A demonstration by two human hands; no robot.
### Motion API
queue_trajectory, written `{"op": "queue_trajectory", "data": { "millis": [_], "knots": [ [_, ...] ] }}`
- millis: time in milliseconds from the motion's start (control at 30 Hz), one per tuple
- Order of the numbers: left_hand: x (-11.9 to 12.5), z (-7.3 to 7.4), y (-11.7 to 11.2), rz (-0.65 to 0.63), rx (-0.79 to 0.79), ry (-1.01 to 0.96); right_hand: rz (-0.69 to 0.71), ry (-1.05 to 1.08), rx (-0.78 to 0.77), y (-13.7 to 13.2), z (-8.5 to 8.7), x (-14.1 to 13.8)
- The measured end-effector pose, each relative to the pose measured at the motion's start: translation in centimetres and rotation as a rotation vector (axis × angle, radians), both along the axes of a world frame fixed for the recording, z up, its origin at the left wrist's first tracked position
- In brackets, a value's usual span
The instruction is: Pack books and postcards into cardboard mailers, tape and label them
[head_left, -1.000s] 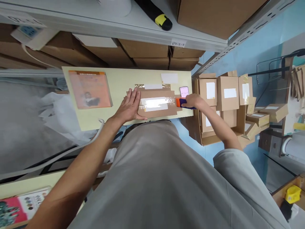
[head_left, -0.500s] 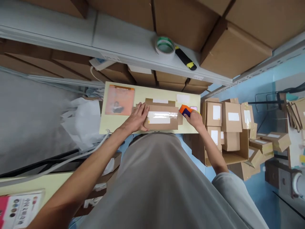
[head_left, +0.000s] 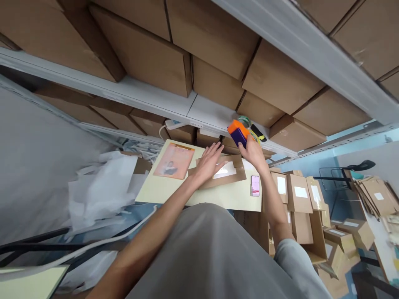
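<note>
A small cardboard box [head_left: 238,168] with a white label lies on the pale yellow tabletop [head_left: 174,191]. Across the box's left part rests my left hand [head_left: 209,162], its fingers stretched out and spread. My right hand [head_left: 253,152] is wrapped round an orange and purple tape dispenser [head_left: 238,132], raised beyond the box's far right corner and apart from it. Behind the dispenser, a roll of green tape [head_left: 245,121] and a black and yellow utility knife [head_left: 258,133] lie on the shelf.
An orange printed sheet [head_left: 174,161] lies on the table's left, a phone [head_left: 255,185] on its right. Cardboard boxes [head_left: 215,79] fill the grey shelf [head_left: 212,112] ahead. Labelled parcels [head_left: 301,191] are piled at right; white wrapping [head_left: 102,187] hangs at left.
My right hand has lifted the tape dispenser up and away from the box's right end towards the shelf. My left hand has shifted further onto the box. The camera view has tilted.
</note>
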State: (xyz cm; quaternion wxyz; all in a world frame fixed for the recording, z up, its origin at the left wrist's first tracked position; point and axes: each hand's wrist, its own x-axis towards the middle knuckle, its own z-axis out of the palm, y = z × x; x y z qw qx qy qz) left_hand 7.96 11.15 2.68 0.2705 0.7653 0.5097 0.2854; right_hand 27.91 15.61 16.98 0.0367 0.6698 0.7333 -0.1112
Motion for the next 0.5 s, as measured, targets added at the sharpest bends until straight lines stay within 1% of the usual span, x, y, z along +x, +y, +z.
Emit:
{"op": "queue_trajectory", "data": {
  "millis": [67, 133, 200, 267, 300, 367, 433, 500],
  "knots": [
    [0.1, 1.7, 0.7, 0.071, 0.073, -0.108, 0.138, 0.023, 0.054, 2.4, 0.6, -2.2],
    [-0.2, 3.2, 1.6, 0.141, 0.134, -0.173, 0.262, 0.017, 0.101, 4.9, 0.3, -4.6],
    [-0.6, 4.1, 2.5, 0.199, 0.163, -0.191, 0.313, -0.025, 0.113, 7.4, -0.5, -7.2],
    [-1.1, 4.3, 3.1, 0.245, 0.161, -0.192, 0.323, -0.066, 0.084, 9.6, -1.3, -9.4],
    [-1.3, 4.0, 3.2, 0.267, 0.148, -0.193, 0.321, -0.081, 0.072, 10.5, -1.7, -10.3],
    [-1.9, 2.8, 2.8, 0.312, 0.099, -0.196, 0.318, -0.095, 0.069, 11.8, -2.2, -11.3],
    [-2.4, 0.8, 1.7, 0.368, 0.009, -0.194, 0.321, -0.082, 0.127, 11.8, -2.7, -10.9],
    [-2.9, -1.7, -0.1, 0.429, -0.109, -0.189, 0.297, -0.038, 0.240, 10.3, -3.6, -9.1]
  ]
}}
